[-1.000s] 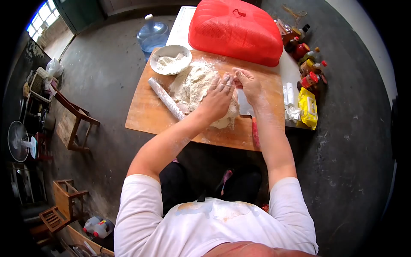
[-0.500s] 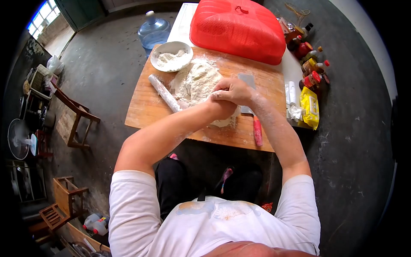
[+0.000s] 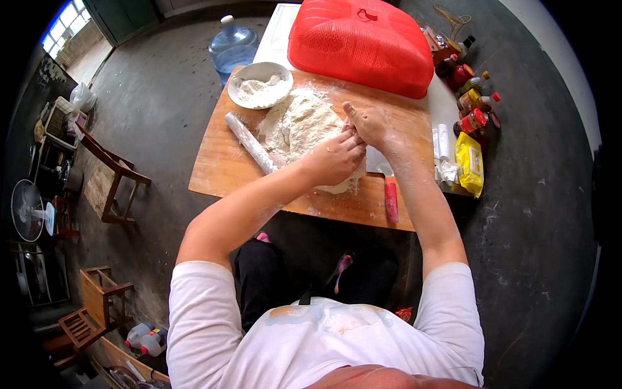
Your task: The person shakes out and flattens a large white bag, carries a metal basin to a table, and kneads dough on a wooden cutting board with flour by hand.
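Over the right edge of a floury dough heap (image 3: 300, 126), my left hand (image 3: 337, 157) meets my right hand (image 3: 370, 125). The left fingers are closed and pressed against the right hand's fingers; whether anything lies between them is hidden. On my right hand the thumb sticks up and the other fingers curl in, partly out of sight. Flour dusts both hands and forearms. A whitened rolling pin (image 3: 250, 142) lies left of the dough. Beneath my right forearm is a cleaver with a red handle (image 3: 391, 200), its metal blade partly covered.
A white bowl of flour (image 3: 285, 72) sits on the wooden board's (image 3: 214, 162) back left corner. Behind it stands a red plastic cover (image 3: 359, 48). Bottles and jars (image 3: 470, 120) and a yellow wipes pack (image 3: 470, 163) line the right side. A blue water jug (image 3: 233, 48) stands at left.
My clasped hands have loosened and shifted. The right hand has turned with its thumb raised, and the left hand has drawn slightly out from under it. The dough and tools look unmoved.
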A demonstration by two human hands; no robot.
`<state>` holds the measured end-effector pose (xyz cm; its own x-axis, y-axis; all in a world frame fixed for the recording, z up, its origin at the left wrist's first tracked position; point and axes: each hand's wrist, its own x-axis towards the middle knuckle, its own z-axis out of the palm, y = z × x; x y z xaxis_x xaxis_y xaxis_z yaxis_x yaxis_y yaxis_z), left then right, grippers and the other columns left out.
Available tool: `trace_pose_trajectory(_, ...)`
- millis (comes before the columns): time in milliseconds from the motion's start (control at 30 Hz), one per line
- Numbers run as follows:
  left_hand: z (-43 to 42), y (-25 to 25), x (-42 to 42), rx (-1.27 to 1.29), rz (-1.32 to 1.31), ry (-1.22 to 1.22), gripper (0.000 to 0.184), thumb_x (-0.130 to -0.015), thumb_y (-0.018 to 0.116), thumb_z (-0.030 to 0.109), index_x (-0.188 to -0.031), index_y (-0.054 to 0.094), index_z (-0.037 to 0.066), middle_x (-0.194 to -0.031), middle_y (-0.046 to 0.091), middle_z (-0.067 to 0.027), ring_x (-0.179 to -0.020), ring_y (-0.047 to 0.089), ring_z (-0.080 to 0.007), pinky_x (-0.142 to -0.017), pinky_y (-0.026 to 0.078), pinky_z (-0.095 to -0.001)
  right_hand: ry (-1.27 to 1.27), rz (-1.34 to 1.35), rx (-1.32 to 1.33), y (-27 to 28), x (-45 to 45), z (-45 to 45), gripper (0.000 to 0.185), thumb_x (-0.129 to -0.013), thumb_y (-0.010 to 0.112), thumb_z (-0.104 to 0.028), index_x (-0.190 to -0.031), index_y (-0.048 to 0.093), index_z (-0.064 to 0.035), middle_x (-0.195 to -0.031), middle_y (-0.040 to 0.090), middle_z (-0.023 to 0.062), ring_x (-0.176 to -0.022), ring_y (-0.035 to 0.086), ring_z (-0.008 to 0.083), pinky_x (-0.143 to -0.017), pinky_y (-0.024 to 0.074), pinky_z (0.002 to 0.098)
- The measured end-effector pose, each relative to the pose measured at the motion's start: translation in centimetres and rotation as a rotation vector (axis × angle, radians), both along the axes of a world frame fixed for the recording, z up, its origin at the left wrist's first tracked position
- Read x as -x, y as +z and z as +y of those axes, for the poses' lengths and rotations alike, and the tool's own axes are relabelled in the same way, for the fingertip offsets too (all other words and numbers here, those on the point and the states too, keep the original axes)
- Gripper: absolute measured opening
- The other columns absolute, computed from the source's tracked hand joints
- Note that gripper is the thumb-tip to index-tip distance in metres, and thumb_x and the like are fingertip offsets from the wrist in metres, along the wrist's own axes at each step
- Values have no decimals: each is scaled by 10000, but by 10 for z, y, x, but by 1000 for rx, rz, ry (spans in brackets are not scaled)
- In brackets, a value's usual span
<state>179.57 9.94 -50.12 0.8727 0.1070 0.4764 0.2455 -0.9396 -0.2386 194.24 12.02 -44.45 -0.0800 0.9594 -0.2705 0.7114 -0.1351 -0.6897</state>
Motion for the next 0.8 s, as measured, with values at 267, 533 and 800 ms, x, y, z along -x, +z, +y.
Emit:
trace_pose_trajectory(267,-3,-9,9,195,-116,98,352,-750,487,147,-1062,546,-5,-1120,535,-137,-1110,469,-276,-981,330,-394,33,342,-259,-47,-20,7,262,-871,531,-249,-896,643,-13,-788,639,96,-721,574,131,-648,454,260)
trace_pose_trajectory(533,-16,-21,22,497,-300,276,330,-827,465,161,-1112,529,7,-1173,521,-166,-1123,459,-321,-982,315,-422,19,303,-482,-44,-6,0,177,-869,540,-123,-946,635,5,-868,645,79,-828,596,126,-724,475,248)
trace_pose_trajectory(800,-17,5,20,951,-715,215,389,-840,463,154,-1174,471,-45,-1193,492,-195,-1123,445,-342,-968,337,-366,-21,374,-293,-39,-12,-7,192,-853,577,-159,-930,638,5,-851,645,61,-833,578,108,-753,461,233)
